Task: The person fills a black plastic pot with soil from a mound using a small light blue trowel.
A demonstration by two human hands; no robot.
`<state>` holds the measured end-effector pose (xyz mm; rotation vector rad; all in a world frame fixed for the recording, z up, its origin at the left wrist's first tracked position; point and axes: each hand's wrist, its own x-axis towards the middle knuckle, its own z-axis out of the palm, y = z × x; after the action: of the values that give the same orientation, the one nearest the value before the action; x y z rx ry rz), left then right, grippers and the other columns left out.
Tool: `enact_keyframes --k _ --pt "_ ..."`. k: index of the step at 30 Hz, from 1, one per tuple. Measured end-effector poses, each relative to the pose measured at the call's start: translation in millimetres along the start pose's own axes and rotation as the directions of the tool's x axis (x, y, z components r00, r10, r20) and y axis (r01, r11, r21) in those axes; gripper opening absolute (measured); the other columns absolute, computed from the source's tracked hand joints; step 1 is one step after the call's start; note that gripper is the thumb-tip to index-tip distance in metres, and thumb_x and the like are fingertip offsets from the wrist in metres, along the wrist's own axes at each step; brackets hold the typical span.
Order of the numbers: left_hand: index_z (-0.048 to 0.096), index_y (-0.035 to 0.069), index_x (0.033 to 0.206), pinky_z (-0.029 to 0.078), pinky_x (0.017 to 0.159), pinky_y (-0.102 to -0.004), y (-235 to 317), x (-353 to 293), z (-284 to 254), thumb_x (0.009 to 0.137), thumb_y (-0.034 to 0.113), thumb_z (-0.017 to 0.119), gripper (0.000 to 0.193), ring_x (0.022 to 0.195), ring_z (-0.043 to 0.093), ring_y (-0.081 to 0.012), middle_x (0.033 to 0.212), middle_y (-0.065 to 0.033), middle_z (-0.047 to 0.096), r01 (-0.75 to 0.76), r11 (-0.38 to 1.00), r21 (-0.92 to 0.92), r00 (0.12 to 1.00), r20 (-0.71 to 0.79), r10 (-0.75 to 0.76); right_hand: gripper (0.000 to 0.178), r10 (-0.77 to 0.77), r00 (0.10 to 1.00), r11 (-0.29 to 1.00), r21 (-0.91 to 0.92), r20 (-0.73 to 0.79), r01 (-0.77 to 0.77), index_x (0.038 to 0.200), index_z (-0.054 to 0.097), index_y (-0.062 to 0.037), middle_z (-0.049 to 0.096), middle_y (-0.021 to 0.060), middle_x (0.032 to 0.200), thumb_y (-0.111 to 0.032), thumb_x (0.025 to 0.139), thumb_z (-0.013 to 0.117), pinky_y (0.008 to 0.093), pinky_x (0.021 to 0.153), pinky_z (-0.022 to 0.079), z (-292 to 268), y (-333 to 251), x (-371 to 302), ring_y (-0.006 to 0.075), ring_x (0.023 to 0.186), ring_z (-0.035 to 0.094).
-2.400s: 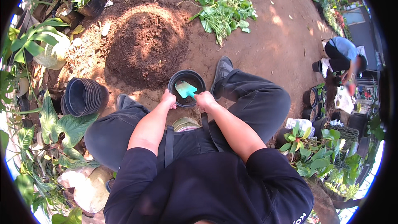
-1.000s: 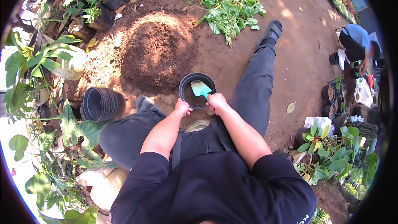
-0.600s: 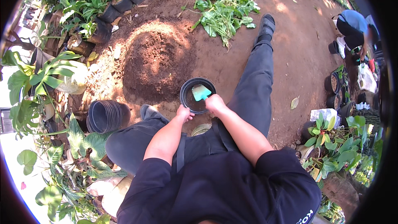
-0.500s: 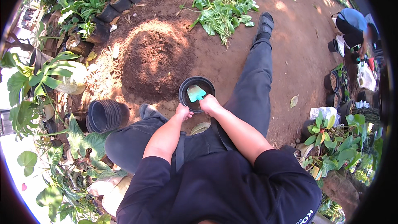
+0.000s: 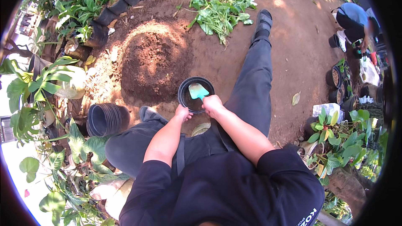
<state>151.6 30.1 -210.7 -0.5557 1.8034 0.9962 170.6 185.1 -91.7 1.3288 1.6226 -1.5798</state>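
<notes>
A round black plant pot (image 5: 181,97) stands between my legs, close to the mound of brown soil (image 5: 153,65). My left hand (image 5: 183,113) is closed on the pot's near rim. A turquoise hand trowel (image 5: 197,91) is in my right hand (image 5: 212,105), its fingers wrapped round the handle. The trowel's blade lies over the pot's mouth and shows a pale, soil-smeared face. Dark soil seems to be inside the pot, though the blade covers part of it.
Nested black pots (image 5: 104,119) lie at the left beside my knee. Uprooted leafy green cuttings (image 5: 222,10) are heaped on the ground ahead. Potted plants (image 5: 121,4) line the far left. Another person (image 5: 354,21) bends over at the far right, near a white bag (image 5: 368,72).
The view has shifted slightly. My left hand stays at the pot's rim, and the trowel remains over the pot with little visible movement.
</notes>
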Motion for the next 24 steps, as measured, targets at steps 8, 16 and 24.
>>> enact_keyframes --k 8,16,24 --pt "0.036 0.008 0.11 0.036 0.035 -0.0295 2 -2 0 0.092 0.02 0.035 0.021 0.04 0.051 -0.0131 0.073 -0.0084 0.064 0.021 0.999 0.035 0.998 -0.062 -0.019 0.024 0.007 0.999 0.993 0.115 -0.036 -0.003 0.06 0.051 -0.0005 0.047 0.0072 0.05 -0.011 0.08 0.044 0.031 0.033 0.026 2 1 6 0.0142 0.035 0.039" --pt "0.036 0.009 0.103 0.036 0.034 -0.0288 2 3 -3 0.091 0.019 0.037 0.015 0.04 0.051 -0.0136 0.072 -0.0081 0.063 0.032 0.997 0.066 0.999 -0.04 -0.029 0.026 -0.066 0.998 0.995 0.072 -0.021 0.067 0.056 0.05 -0.0013 0.044 0.006 0.045 -0.01 0.08 0.043 0.0314 0.031 0.024 8 1 -6 0.0145 0.032 0.037" --pt "0.037 0.008 0.101 0.034 0.031 -0.0295 0 2 5 0.091 0.016 0.038 0.013 0.038 0.051 -0.0152 0.066 -0.0083 0.061 -0.003 1.0 0.006 0.996 -0.09 0.003 0.033 -0.141 0.989 0.959 -0.253 -0.033 0.128 0.064 0.057 0.0029 0.055 0.0107 0.051 -0.023 0.082 0.047 0.0347 0.045 0.043 15 6 -10 0.0219 0.045 0.056"
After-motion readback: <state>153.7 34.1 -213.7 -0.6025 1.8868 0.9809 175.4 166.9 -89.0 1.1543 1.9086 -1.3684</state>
